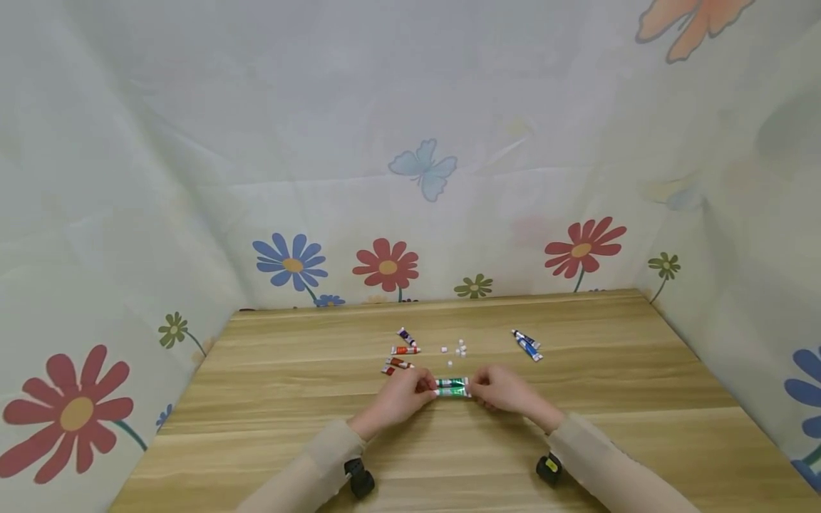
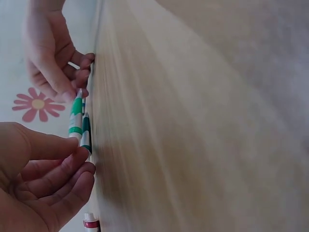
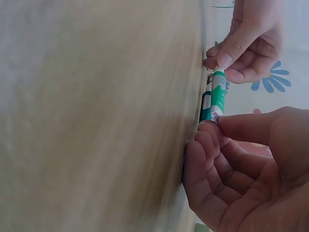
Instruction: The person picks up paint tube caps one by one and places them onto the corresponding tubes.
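Note:
Two paint tubes lie side by side between my hands, a light green paint tube (image 1: pixel 452 392) nearer me and a dark green paint tube (image 1: pixel 451 382) just beyond it. My left hand (image 1: pixel 405 395) pinches the light green tube's white nozzle end between thumb and fingers. At the opposite, flat crimped end, my right hand (image 1: pixel 505 389) pinches that same tube. In the right wrist view the dark green tube (image 3: pixel 206 104) sits right against the light green one, close to the tabletop, its ends partly hidden by fingers.
Left of centre lie several paint tubes: a purple tube (image 1: pixel 406 336), an orange-red tube (image 1: pixel 405 350) and brownish-red ones by my left hand. Several small white caps (image 1: pixel 462 350) are scattered beyond the green tubes. A blue tube (image 1: pixel 529 348) and a dark tube lie to the right on the wooden table (image 1: pixel 288 385).

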`<action>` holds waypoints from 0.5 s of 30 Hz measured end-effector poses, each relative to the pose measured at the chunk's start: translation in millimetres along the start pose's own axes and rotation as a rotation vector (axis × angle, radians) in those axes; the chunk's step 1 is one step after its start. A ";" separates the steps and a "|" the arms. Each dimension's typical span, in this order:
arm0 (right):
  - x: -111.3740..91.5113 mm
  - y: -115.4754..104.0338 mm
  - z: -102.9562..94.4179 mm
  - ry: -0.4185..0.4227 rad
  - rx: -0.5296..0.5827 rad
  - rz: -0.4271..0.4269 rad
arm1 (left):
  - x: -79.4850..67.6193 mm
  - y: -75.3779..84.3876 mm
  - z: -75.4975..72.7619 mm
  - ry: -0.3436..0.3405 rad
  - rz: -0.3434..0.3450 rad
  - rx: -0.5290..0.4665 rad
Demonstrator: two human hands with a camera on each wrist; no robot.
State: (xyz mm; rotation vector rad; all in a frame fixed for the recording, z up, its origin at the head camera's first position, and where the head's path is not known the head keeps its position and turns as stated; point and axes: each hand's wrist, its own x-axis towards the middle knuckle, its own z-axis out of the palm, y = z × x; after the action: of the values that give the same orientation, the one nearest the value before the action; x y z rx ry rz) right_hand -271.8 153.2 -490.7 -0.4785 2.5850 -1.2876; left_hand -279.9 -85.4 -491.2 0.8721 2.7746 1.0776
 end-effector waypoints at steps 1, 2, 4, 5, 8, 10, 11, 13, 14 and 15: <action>0.0 -0.3 0.1 -0.001 -0.006 0.002 | 0.3 0.1 -0.1 0.001 0.008 0.009; 0.3 -0.4 0.3 -0.002 -0.014 0.004 | 0.4 0.2 0.0 0.007 0.025 0.025; 0.6 -0.6 0.8 -0.003 -0.029 0.006 | 1.1 -0.2 0.6 0.011 0.038 0.043; 0.7 -0.8 1.1 -0.003 -0.039 0.005 | 1.5 -0.2 0.9 0.013 0.045 0.055; 1.4 -1.1 2.2 -0.003 -0.065 0.004 | 3.3 1.5 1.5 0.004 0.035 0.088; 1.6 -1.5 2.8 -0.001 -0.080 -0.001 | 4.5 3.1 1.7 -0.009 0.020 0.109; 1.8 -1.7 3.1 0.000 -0.083 0.000 | 4.8 4.4 1.4 -0.016 0.016 0.121; 1.8 -2.2 3.5 0.003 -0.088 -0.001 | 5.4 5.9 1.6 -0.025 0.020 0.151; 1.9 -2.3 3.7 0.005 -0.095 -0.003 | 5.7 6.2 1.8 -0.028 0.026 0.166; 1.9 -2.2 4.0 0.007 -0.110 -0.005 | 5.8 6.8 1.8 -0.032 0.034 0.181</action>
State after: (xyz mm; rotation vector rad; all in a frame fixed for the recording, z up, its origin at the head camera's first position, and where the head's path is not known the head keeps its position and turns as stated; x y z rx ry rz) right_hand -271.9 148.2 -491.3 -0.5010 2.6723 -1.1552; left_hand -281.1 -77.2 -487.3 0.9487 2.8744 0.8179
